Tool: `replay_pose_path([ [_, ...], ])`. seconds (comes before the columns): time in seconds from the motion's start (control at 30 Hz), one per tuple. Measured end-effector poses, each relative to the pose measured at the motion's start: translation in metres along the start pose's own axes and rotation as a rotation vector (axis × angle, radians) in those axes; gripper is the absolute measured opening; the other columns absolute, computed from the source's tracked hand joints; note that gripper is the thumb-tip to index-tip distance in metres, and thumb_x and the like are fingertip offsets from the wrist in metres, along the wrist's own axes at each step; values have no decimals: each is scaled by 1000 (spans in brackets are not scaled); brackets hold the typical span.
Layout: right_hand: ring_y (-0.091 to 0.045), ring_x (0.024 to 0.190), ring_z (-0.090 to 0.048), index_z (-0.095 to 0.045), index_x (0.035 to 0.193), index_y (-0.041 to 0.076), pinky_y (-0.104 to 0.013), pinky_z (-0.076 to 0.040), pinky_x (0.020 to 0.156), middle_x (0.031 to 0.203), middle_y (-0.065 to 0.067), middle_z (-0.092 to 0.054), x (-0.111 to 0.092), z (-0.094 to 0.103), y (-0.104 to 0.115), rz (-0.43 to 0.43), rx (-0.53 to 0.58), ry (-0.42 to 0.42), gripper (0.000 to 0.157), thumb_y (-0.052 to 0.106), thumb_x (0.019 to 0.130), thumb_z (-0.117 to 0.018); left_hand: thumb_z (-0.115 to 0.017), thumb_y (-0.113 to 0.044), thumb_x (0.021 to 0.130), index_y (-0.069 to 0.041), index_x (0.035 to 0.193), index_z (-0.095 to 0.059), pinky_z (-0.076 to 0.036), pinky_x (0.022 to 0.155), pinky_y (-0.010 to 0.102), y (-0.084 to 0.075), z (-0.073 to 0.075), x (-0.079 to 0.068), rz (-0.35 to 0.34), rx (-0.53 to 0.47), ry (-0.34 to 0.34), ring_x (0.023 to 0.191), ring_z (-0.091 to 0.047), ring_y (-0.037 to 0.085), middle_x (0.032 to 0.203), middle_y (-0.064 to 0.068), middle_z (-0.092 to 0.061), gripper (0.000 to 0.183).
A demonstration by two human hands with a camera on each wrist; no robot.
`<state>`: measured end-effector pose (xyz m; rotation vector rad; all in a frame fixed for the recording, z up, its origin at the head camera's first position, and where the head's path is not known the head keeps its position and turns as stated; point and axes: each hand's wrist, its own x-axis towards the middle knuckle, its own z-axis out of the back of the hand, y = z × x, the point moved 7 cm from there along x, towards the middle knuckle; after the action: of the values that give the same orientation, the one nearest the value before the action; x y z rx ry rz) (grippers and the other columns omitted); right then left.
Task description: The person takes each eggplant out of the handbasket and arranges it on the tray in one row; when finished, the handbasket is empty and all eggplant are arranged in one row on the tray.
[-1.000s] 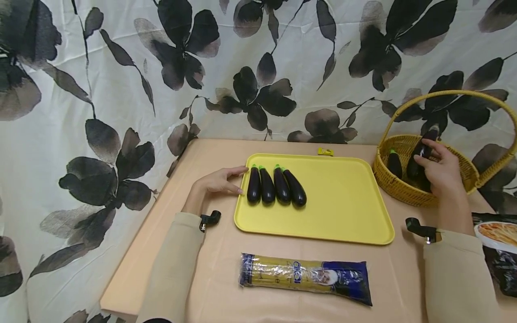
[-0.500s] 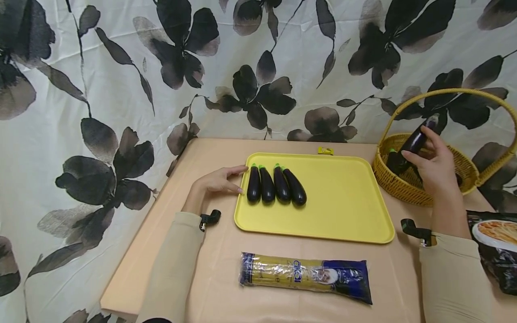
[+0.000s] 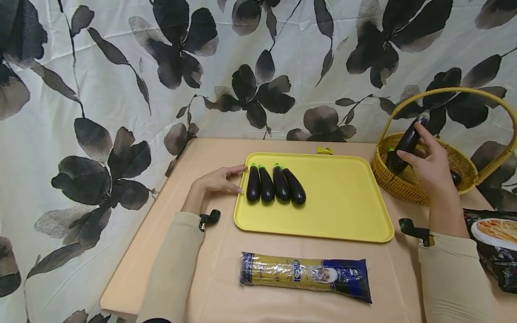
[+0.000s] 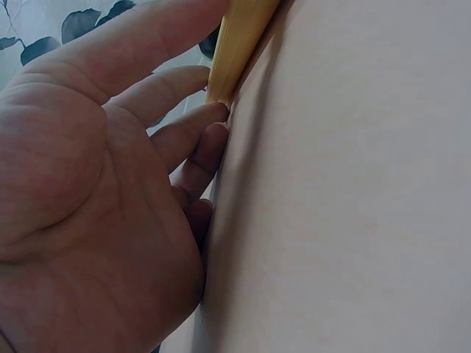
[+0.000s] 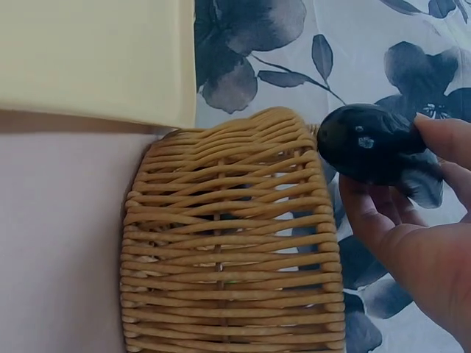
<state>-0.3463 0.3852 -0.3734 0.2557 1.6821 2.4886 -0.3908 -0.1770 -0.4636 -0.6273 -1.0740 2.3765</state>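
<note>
My right hand (image 3: 434,163) grips a dark, glossy eggplant (image 3: 409,141) over the wicker basket (image 3: 397,190), beneath its arched handle. The eggplant is tilted, its stem end up and to the right. In the right wrist view, its rounded end (image 5: 353,140) shows just past the basket rim, between thumb and fingers. More eggplants lie in the basket, partly hidden. Several others (image 3: 266,186) lie side by side on the left part of a yellow tray (image 3: 339,202), green tips toward the back. My left hand (image 3: 216,181) touches the tray's left edge with relaxed fingers, seen close in the left wrist view.
A long blue-and-gold packet of pasta (image 3: 304,273) lies in front of the tray. At the right edge is a black food bag (image 3: 494,251). A small yellow wrapper (image 3: 325,150) sits behind the tray. Floral cloth (image 3: 250,58) hangs behind the table.
My right hand has lifted the eggplant up from deeper in the basket and shifted slightly left, the eggplant tilting more. My left hand has stayed at the tray edge.
</note>
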Motion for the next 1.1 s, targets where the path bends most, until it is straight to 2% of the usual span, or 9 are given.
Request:
replay_pose_path([
  [0.07, -28, 156, -32, -20, 160, 55, -38, -39, 118, 168, -1, -27, -1, -1, 3, 10, 0, 6, 82, 14, 103, -63, -91, -32, 82, -20, 162, -40, -17, 132, 44, 0, 0, 0, 2, -1, -2, 160, -21, 21, 170, 0, -34, 95],
  [0.17, -30, 156, -32, -21, 160, 55, -30, -43, 114, 167, 0, -28, -3, -4, 7, 24, -4, 15, 82, 14, 103, -64, -90, -32, 82, -21, 162, -41, -16, 132, 45, 0, 0, -1, 1, 3, -2, 160, -21, 21, 169, 0, -35, 94],
  [0.27, -32, 152, -39, -22, 161, 53, -15, -50, 100, 160, 2, -35, -5, -7, 13, 63, -24, 24, 84, 13, 102, -66, -90, -31, 82, -21, 162, -41, -16, 132, 45, 0, 0, -1, 0, 1, -2, 161, -21, 21, 170, 0, -35, 94],
  [0.43, -35, 142, -45, -24, 161, 52, -4, -50, 84, 145, 7, -42, -8, -15, 21, 118, -96, 46, 84, 16, 101, -69, -90, -31, 82, -21, 162, -40, -16, 132, 46, -1, 0, -1, -2, -9, 1, 161, -20, 22, 170, 0, -34, 95],
  [0.53, -31, 137, -50, -24, 161, 51, -3, -50, 83, 145, 1, -44, -8, -23, 24, 156, -118, 81, 84, 16, 100, -70, -90, -31, 82, -21, 162, -40, -16, 132, 46, -1, 0, -1, 2, -12, 1, 161, -20, 21, 170, 0, -34, 95],
  [0.67, -11, 124, -57, -24, 161, 51, -6, -50, 88, 155, -9, -42, -9, -34, 27, 193, -138, 134, 83, 16, 101, -69, -91, -33, 82, -22, 162, -40, -16, 132, 46, -1, 0, 0, 7, -8, 1, 161, -19, 22, 170, 0, -34, 95],
  [0.73, -6, 122, -58, -25, 161, 52, -8, -50, 91, 160, -10, -41, -9, -39, 28, 200, -154, 155, 82, 17, 101, -69, -91, -34, 82, -23, 162, -40, -16, 132, 47, 0, 0, 0, 10, -2, -1, 161, -19, 22, 170, 0, -34, 95],
  [0.93, -20, 130, -58, -32, 160, 49, -4, -48, 85, 168, -6, -34, -10, -53, 33, 228, -156, 188, 76, 22, 101, -70, -90, -34, 82, -22, 162, -40, -15, 132, 46, -1, -1, 0, 16, -3, -6, 161, -19, 22, 170, 0, -33, 95],
  [1.1, -18, 129, -59, -37, 159, 47, -4, -47, 84, 164, -8, -37, -10, -66, 33, 228, -164, 215, 75, 25, 98, -74, -90, -32, 82, -21, 162, -40, -14, 132, 49, -2, -1, -2, 17, -10, -11, 162, -18, 24, 170, 2, -33, 95],
])
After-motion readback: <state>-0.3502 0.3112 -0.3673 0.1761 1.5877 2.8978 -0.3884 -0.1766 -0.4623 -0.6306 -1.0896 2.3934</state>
